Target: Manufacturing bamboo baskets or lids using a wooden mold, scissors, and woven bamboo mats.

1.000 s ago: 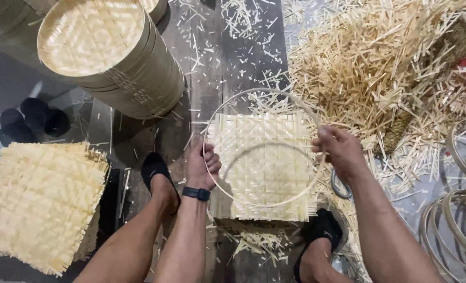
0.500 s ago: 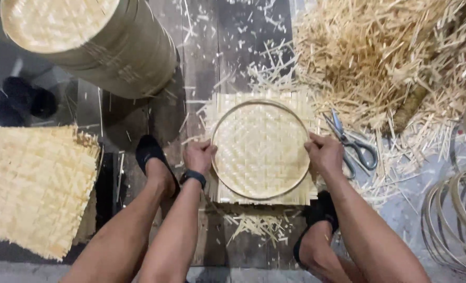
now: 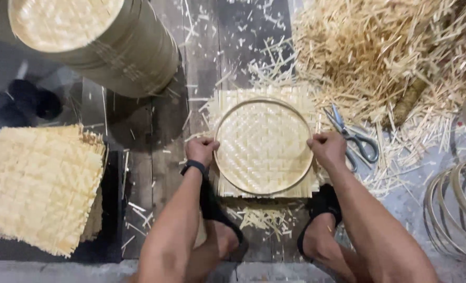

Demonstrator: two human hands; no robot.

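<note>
While the left hand (image 3: pixel 201 149) and right hand (image 3: pixel 326 148) pinch opposite edges of the bamboo hoop (image 3: pixel 264 102), fingers curled shut on it, it lies pressed onto the square woven bamboo mat (image 3: pixel 264 144) on the plank floor (image 3: pixel 165 157). Seating it looks underway; trimming would need the scissors (image 3: pixel 354 137) just beside. No labels show.

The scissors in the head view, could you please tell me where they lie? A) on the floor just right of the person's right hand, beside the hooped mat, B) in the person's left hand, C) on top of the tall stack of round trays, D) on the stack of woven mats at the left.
A: the scissors lie on the floor among bamboo offcuts, just right of the right hand, which grips the round hoop on the woven mat.
</note>
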